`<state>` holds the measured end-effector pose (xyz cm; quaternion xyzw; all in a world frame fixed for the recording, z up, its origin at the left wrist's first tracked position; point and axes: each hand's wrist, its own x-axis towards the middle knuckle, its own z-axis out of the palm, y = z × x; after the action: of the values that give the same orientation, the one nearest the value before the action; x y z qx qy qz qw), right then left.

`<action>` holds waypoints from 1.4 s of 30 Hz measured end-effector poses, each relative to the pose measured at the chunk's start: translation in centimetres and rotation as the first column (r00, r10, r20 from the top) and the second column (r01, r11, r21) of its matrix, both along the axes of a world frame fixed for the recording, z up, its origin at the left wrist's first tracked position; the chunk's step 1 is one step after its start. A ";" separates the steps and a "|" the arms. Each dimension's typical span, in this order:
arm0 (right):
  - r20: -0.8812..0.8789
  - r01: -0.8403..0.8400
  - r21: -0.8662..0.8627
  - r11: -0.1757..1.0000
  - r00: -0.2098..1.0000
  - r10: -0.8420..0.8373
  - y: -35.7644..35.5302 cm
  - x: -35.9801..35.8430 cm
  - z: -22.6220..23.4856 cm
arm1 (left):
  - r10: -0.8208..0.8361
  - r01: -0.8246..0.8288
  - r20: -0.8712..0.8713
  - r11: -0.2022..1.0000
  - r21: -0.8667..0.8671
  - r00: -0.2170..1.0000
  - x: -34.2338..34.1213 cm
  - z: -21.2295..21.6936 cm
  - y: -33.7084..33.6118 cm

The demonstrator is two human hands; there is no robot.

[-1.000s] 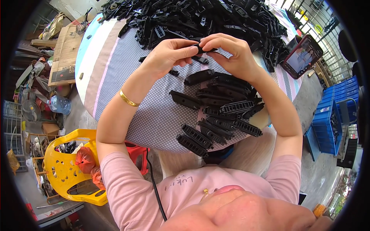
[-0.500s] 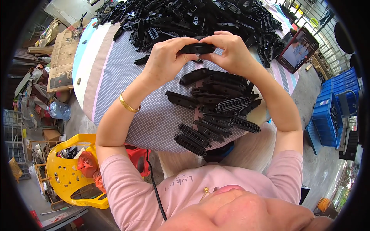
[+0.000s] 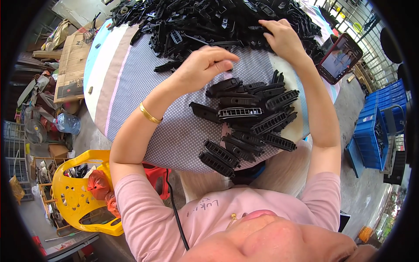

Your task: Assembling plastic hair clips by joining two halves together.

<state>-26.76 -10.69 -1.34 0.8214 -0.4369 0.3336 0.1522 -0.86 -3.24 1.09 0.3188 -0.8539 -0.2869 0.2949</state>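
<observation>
A large heap of black slotted plastic parts [image 3: 196,22] covers the far side of the round table. At its right front my right hand [image 3: 283,40] reaches in, thumb and forefinger apart, with nothing visible between them. My left hand [image 3: 205,67] hovers over the dotted cloth left of centre, fingers loosely bent and the thumb apart, holding nothing I can see. Closer to me lies a smaller group of long black plastic pieces [image 3: 240,113], several with ladder-like slots facing up. A pair of these slotted pieces [image 3: 218,158] lies near the table's front edge.
A phone [image 3: 340,58] showing a video stands at the table's right edge. Blue crates [image 3: 369,135] are on the floor to the right. A yellow plastic chair [image 3: 78,196] with red bags [image 3: 99,184] stands at the left. The tablecloth [image 3: 144,94] is striped and dotted.
The black piece held between both hands has left them, and the nearer group is rearranged with another slotted piece on top. My right hand moved far and right to the heap; my left lowered slightly.
</observation>
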 end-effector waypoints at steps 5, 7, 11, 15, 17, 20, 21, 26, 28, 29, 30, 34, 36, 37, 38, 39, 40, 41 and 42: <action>-0.143 0.197 0.133 0.971 0.974 -0.178 0.9 1.6 0.5 | 0.264 -0.058 0.346 0.860 -0.507 0.901 0.8 -2.1 -0.9; -0.058 0.109 0.016 0.994 0.993 -0.108 1.3 1.8 0.5 | 0.293 -0.084 0.333 0.850 -0.520 0.896 0.7 -1.6 -0.8; 0.567 -0.483 0.313 0.818 0.786 0.247 2.5 3.3 0.4 | 0.351 -0.250 0.088 0.801 -0.544 0.932 0.4 -1.4 -0.8; 0.612 -0.687 0.498 0.529 0.711 0.346 6.1 5.4 2.8 | 0.379 -0.370 -0.045 0.860 -0.353 0.924 0.4 -0.5 -0.6; 0.613 -0.722 0.451 0.524 0.677 0.406 6.5 6.1 2.4 | 0.332 -0.335 -0.062 0.899 -0.281 0.941 0.2 -0.3 -0.4; 0.551 -0.659 0.400 0.637 0.728 0.408 6.0 6.1 1.5 | 0.267 -0.282 -0.107 0.943 -0.177 0.958 -0.2 -0.4 -0.2; 0.579 -0.654 0.416 0.632 0.726 0.371 5.6 6.0 1.3 | 0.246 -0.257 -0.122 0.963 -0.085 0.962 -0.1 -0.5 -0.1; 0.504 -0.558 0.418 0.717 0.799 0.328 6.0 6.0 1.7 | 0.210 -0.137 -0.286 0.958 0.253 0.935 0.5 -0.3 0.0; 0.487 -0.544 0.383 0.746 0.806 0.337 6.3 6.1 1.8 | 0.245 -0.202 -0.183 0.954 0.222 0.952 0.6 0.1 0.1; 0.466 -0.534 0.393 0.748 0.817 0.339 6.5 6.1 1.9 | 0.245 -0.203 -0.184 0.954 0.222 0.952 0.6 0.3 0.1; 0.444 -0.525 0.402 0.750 0.828 0.341 6.6 6.1 2.0 | 0.249 -0.206 -0.169 0.950 0.234 0.954 0.6 0.5 0.3; 0.334 -0.420 0.265 0.868 0.884 0.326 6.7 6.0 2.5 | 0.168 -0.133 -0.219 0.977 0.165 0.961 1.0 0.4 0.2; 0.247 -0.433 0.079 0.898 0.881 0.404 6.1 5.6 2.2 | 0.169 -0.137 -0.200 0.977 0.160 0.965 0.7 0.6 0.6; 0.330 -0.521 0.285 0.804 0.841 0.428 6.0 5.3 2.0 | 0.172 -0.144 -0.180 0.977 0.155 0.969 0.5 0.7 0.7; 0.331 -0.523 0.285 0.803 0.840 0.430 5.9 5.2 2.0 | 0.174 -0.147 -0.179 0.977 0.155 0.968 0.5 0.5 0.8; 0.280 -0.488 0.327 0.809 0.868 0.411 5.9 5.2 2.2 | 0.200 -0.206 -0.073 0.976 -0.070 0.977 0.5 0.2 0.8; 0.227 -0.451 0.366 0.814 0.892 0.391 5.9 5.3 2.3 | 0.248 -0.230 0.025 0.927 -0.295 0.968 0.4 0.0 0.8; 0.226 -0.450 0.367 0.814 0.892 0.391 6.0 5.3 2.4 | 0.235 -0.213 0.028 0.920 -0.329 0.972 0.1 0.3 1.0; 0.173 -0.434 0.278 0.857 0.900 0.399 6.2 5.3 2.4 | 0.234 -0.213 0.027 0.920 -0.328 0.972 0.2 0.4 0.9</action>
<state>-21.42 -4.45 1.04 0.8904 -0.3032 0.3303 -0.0785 -0.69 -2.30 1.54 0.3708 -0.8566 -0.0969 0.3456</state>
